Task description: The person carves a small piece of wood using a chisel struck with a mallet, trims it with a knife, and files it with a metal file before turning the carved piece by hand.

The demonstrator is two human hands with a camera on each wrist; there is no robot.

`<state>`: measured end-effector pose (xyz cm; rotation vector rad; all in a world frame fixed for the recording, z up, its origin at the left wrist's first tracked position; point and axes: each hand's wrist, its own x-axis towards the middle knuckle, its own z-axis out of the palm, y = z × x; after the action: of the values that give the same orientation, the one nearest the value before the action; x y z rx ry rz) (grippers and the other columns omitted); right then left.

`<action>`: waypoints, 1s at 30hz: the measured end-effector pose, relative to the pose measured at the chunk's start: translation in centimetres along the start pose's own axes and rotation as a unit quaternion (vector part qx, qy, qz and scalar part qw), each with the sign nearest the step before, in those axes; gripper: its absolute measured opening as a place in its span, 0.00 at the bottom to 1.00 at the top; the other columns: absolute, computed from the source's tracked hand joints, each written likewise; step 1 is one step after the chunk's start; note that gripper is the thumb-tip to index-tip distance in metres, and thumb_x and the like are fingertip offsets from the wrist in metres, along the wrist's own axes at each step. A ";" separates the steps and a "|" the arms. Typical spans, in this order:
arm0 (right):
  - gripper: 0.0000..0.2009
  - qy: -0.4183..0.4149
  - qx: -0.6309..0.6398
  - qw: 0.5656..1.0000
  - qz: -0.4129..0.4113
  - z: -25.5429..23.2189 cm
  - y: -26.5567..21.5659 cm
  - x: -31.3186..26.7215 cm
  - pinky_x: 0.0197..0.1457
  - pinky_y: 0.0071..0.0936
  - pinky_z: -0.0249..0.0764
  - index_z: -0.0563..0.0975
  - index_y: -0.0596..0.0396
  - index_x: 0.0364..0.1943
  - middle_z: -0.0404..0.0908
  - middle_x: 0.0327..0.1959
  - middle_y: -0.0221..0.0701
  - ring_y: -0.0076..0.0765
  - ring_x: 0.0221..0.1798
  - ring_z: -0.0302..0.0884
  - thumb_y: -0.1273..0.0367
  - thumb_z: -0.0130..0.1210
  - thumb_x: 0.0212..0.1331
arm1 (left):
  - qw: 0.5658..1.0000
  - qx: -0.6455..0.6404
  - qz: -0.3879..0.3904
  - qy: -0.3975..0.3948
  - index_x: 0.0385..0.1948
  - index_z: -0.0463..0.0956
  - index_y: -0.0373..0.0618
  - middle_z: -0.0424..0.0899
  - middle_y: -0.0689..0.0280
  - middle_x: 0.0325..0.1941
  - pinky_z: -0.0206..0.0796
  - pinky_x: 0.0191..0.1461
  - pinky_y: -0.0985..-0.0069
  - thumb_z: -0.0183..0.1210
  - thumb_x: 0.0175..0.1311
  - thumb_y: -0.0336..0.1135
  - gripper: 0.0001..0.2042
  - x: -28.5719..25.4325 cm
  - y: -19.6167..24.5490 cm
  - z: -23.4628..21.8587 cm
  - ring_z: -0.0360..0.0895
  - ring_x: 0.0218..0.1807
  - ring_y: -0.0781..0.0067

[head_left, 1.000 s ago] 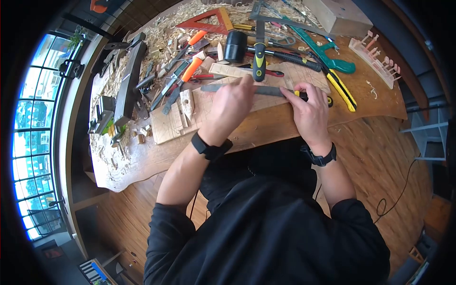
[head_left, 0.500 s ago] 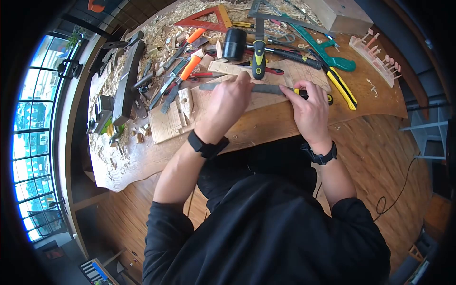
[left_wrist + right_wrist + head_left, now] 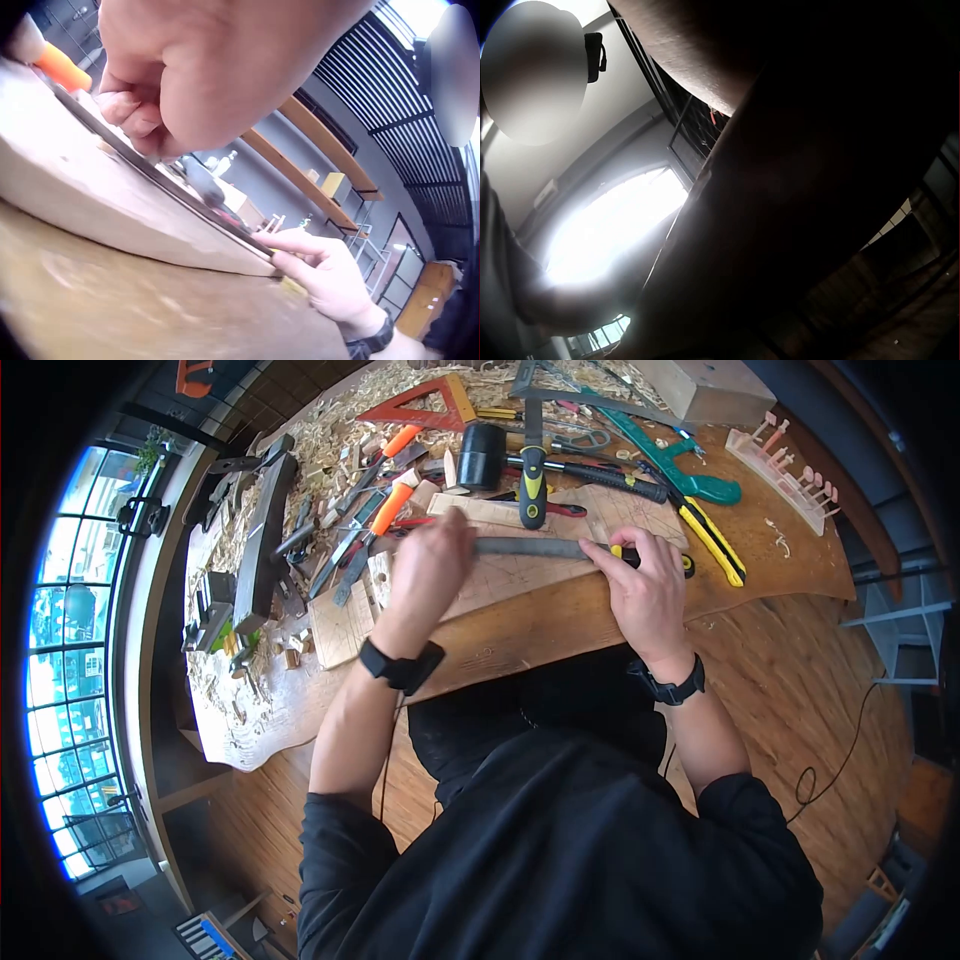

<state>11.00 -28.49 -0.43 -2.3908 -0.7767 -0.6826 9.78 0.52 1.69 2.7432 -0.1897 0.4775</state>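
Observation:
A long grey flat file [image 3: 530, 547] lies along the wooden board [image 3: 500, 582]. My right hand [image 3: 650, 595] grips its black and yellow handle end, thumb and forefinger at the blade. Over the far part of the blade, my left hand [image 3: 430, 572] has curled, pinching fingers. In the left wrist view those fingers [image 3: 135, 124] bend just above the file [image 3: 176, 187]; a small pale piece seems to show at their tips, mostly hidden. The right hand [image 3: 326, 274] holds the file's other end there. Only a dark, close hand or arm fills most of the right wrist view.
Behind the board lie a black mallet [image 3: 482, 457], a rasp with a yellow-black handle [image 3: 533, 490], a teal-handled saw [image 3: 712, 489] and orange-handled tools [image 3: 391, 509]. A plane [image 3: 265, 540] and shavings are at left, a peg rack [image 3: 785, 475] at right.
My left hand has slid left along the file, covering the blade's far end and uncovering its middle. The right hand keeps its grip with little movement.

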 end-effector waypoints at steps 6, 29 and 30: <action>0.18 -0.003 -0.010 1.000 0.000 0.1 0.0 -0.1 0.55 0.38 0.69 0.92 0.39 0.52 0.78 0.46 0.27 0.39 0.51 0.77 0.74 0.65 0.59 | 0.998 -0.026 -0.039 -0.041 0.37 0.78 0.40 0.84 0.48 0.24 0.76 0.34 0.54 0.62 0.74 0.30 0.05 -0.1 2.4 0.2 0.86 0.29 0.44; 0.19 0.001 0.002 1.000 -0.004 -0.2 0.2 -0.3 0.56 0.38 0.70 0.92 0.41 0.53 0.78 0.47 0.28 0.40 0.51 0.77 0.74 0.64 0.58 | 0.999 -0.028 -0.020 0.034 0.34 0.77 0.41 0.84 0.50 0.25 0.75 0.32 0.54 0.62 0.74 0.29 0.06 -0.1 -1.0 0.2 0.85 0.28 0.44; 0.20 0.007 0.009 1.000 -0.007 -0.1 0.1 -0.1 0.56 0.38 0.70 0.92 0.41 0.53 0.78 0.47 0.28 0.40 0.51 0.77 0.74 0.64 0.57 | 0.999 -0.036 -0.017 0.026 0.35 0.77 0.41 0.84 0.49 0.25 0.75 0.32 0.53 0.62 0.74 0.29 0.06 -0.1 -0.2 0.7 0.85 0.28 0.43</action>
<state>10.97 -28.66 -0.46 -2.3634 -0.7928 -0.6932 9.91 0.51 0.95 2.6563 -0.1445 0.5209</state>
